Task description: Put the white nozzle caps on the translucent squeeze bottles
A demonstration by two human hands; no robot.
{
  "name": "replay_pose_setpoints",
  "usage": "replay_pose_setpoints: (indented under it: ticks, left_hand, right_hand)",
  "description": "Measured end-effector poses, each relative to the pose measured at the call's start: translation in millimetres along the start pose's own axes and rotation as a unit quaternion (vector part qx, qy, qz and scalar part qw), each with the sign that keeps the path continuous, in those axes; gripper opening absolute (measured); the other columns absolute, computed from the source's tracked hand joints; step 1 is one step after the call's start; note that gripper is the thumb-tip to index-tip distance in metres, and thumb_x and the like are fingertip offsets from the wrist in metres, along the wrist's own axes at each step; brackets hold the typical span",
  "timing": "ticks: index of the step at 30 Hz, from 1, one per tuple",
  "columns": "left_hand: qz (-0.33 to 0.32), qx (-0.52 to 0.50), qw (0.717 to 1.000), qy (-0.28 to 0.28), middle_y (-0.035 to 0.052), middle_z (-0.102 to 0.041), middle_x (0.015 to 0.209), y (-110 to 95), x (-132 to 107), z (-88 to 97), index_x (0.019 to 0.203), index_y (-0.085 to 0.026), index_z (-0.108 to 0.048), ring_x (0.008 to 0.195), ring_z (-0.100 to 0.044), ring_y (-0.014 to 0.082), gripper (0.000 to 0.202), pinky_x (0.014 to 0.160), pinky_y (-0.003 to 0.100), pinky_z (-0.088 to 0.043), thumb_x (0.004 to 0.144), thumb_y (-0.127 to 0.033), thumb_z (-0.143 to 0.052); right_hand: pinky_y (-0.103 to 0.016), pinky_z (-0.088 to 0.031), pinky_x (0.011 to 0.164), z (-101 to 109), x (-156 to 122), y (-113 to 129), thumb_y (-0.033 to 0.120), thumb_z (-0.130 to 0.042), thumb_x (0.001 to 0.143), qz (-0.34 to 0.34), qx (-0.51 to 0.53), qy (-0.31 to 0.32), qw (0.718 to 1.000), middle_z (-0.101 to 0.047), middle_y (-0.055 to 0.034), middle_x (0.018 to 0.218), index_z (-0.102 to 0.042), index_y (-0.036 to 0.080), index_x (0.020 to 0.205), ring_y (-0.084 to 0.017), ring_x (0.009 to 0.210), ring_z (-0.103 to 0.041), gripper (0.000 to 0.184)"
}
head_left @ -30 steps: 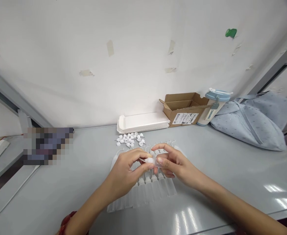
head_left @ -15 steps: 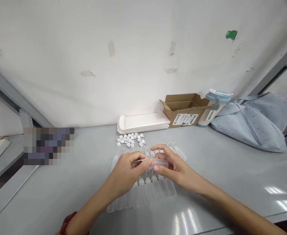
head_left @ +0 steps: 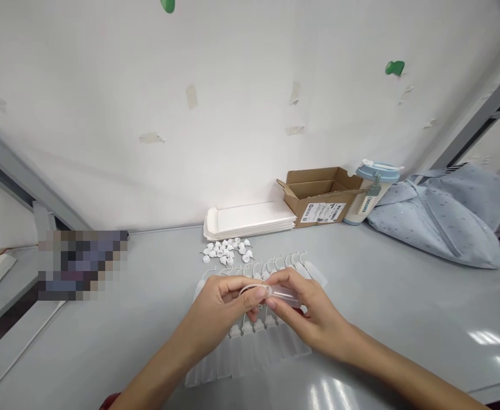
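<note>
In the head view a small translucent plastic bottle [head_left: 287,295] with a thin curved spout lies sideways between my hands. My right hand [head_left: 314,310] is closed around its body. The fingers of my left hand [head_left: 222,302] pinch it at the neck, where the spout starts; part of the cap is hidden by them. Below my hands lies a row of similar bottles [head_left: 252,353] with bent spouts. Behind them is a second row of bottles [head_left: 316,273], partly covered by my hands. Several loose white caps with pointed tips [head_left: 226,250] form a pile farther back.
A stack of white trays [head_left: 250,221] stands against the wall beside an open cardboard box [head_left: 322,196]. To their right are a blue-lidded tumbler [head_left: 372,193] and a light-blue cloth bag [head_left: 438,216]. A blurred-out object [head_left: 83,265] with a cable lies at the left.
My right fingers have closed in nearer to the neck, and the bottle now tilts slightly down to the right. The curved spout shows more clearly. The camera view has tipped up a little.
</note>
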State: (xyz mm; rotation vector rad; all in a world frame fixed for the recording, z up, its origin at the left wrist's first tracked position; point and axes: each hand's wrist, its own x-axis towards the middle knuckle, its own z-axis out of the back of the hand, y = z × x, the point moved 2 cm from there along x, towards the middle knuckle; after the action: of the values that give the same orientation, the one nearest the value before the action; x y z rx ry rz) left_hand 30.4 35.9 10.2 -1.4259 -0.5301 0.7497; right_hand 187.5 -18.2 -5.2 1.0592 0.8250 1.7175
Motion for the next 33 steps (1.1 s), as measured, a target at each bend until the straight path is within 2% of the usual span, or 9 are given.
replay_pose_setpoints:
  ticks: [5,8,15,17,20,23,26,29,33]
  left_hand:
    - [0.021,0.028,0.999,-0.02,-0.0029,-0.054,0.057,-0.6,-2.7,-1.2,0.072,-0.017,-0.067,0.056,-0.051,0.0108,0.025,0.056,0.022,-0.044,0.08,-0.039,-0.06]
    - [0.008,0.013,1.0,-0.015,-0.0027,-0.056,0.059,0.0,-3.1,-1.1,0.079,-0.018,-0.07,0.057,-0.051,0.0109,0.019,0.057,0.021,-0.044,0.079,-0.036,-0.063]
    - [-0.007,0.032,0.999,-0.033,0.001,-0.065,0.083,2.9,-0.4,1.0,0.094,-0.023,-0.07,0.076,-0.056,0.0155,0.02,0.066,0.024,-0.046,0.078,-0.032,-0.065]
    - [0.01,0.037,0.999,-0.018,0.0013,-0.065,0.077,2.0,-0.4,1.2,0.091,-0.022,-0.07,0.073,-0.057,0.0159,0.02,0.065,0.025,-0.047,0.079,-0.037,-0.062]
    - [0.042,0.055,0.998,-0.008,0.0003,-0.06,0.062,-0.1,-1.7,0.6,0.076,-0.018,-0.068,0.062,-0.056,0.0145,0.028,0.061,0.025,-0.046,0.083,-0.042,-0.055]
    - [0.037,0.063,0.997,-0.015,-0.0007,-0.057,0.058,-1.8,-3.6,-1.3,0.072,-0.018,-0.067,0.059,-0.055,0.0132,0.027,0.058,0.024,-0.045,0.083,-0.039,-0.055]
    - [-0.018,0.061,0.998,-0.015,-0.0004,-0.06,0.066,-3.3,-4.8,-3.7,0.083,-0.02,-0.069,0.062,-0.054,0.0129,0.017,0.059,0.023,-0.045,0.083,-0.031,-0.057]
    - [-0.073,0.088,0.993,-0.023,0.0015,-0.062,0.077,-4.4,-5.5,-4.0,0.088,-0.021,-0.07,0.069,-0.054,0.0141,0.013,0.063,0.023,-0.046,0.081,-0.025,-0.059]
    - [-0.037,0.057,0.998,0.004,0.0025,-0.062,0.074,-1.8,-5.9,-3.0,0.082,-0.019,-0.069,0.069,-0.055,0.0149,0.016,0.063,0.025,-0.047,0.082,-0.03,-0.058]
  right_hand:
    - [-0.021,-0.032,0.046,0.2,-1.9,-2.3,0.035,-0.049,0.089,-0.05,0.032,0.014,0.998,-0.053,0.0016,0.067,-0.049,0.02,0.094,-0.011,0.056,-0.047,0.016]
    - [-0.022,-0.032,0.049,2.0,-0.5,-0.4,0.037,-0.049,0.089,-0.075,0.072,0.027,0.994,-0.053,0.0016,0.068,-0.048,0.02,0.095,-0.011,0.059,-0.047,0.018]
    - [-0.02,-0.021,0.046,6.5,5.3,-0.2,0.041,-0.052,0.088,-0.138,0.188,0.052,0.971,-0.037,0.0089,0.058,-0.045,0.022,0.092,-0.007,0.049,-0.029,0.021]
    - [-0.02,-0.021,0.047,7.5,5.2,0.9,0.042,-0.052,0.088,-0.137,0.196,0.054,0.969,-0.04,0.0086,0.058,-0.044,0.023,0.092,-0.007,0.048,-0.031,0.021]
    - [-0.02,-0.026,0.05,8.2,4.2,3.7,0.043,-0.052,0.088,-0.136,0.189,0.067,0.97,-0.05,0.0056,0.065,-0.043,0.023,0.093,-0.008,0.053,-0.039,0.022]
    - [-0.021,-0.026,0.05,8.1,3.3,5.1,0.044,-0.051,0.087,-0.139,0.185,0.076,0.97,-0.052,0.0043,0.068,-0.043,0.023,0.093,-0.009,0.054,-0.037,0.023]
    - [-0.02,-0.023,0.049,8.0,2.8,3.2,0.043,-0.052,0.088,-0.148,0.221,0.074,0.961,-0.043,0.0072,0.061,-0.044,0.024,0.095,-0.008,0.051,-0.031,0.021]
    - [-0.019,-0.019,0.045,7.6,3.0,-0.4,0.042,-0.052,0.088,-0.169,0.283,0.087,0.94,-0.03,0.0097,0.054,-0.045,0.024,0.095,-0.007,0.048,-0.023,0.02]
    - [-0.019,-0.016,0.043,7.3,4.6,-2.9,0.042,-0.052,0.088,-0.179,0.312,0.096,0.928,-0.026,0.0114,0.051,-0.044,0.024,0.093,-0.006,0.044,-0.019,0.02]
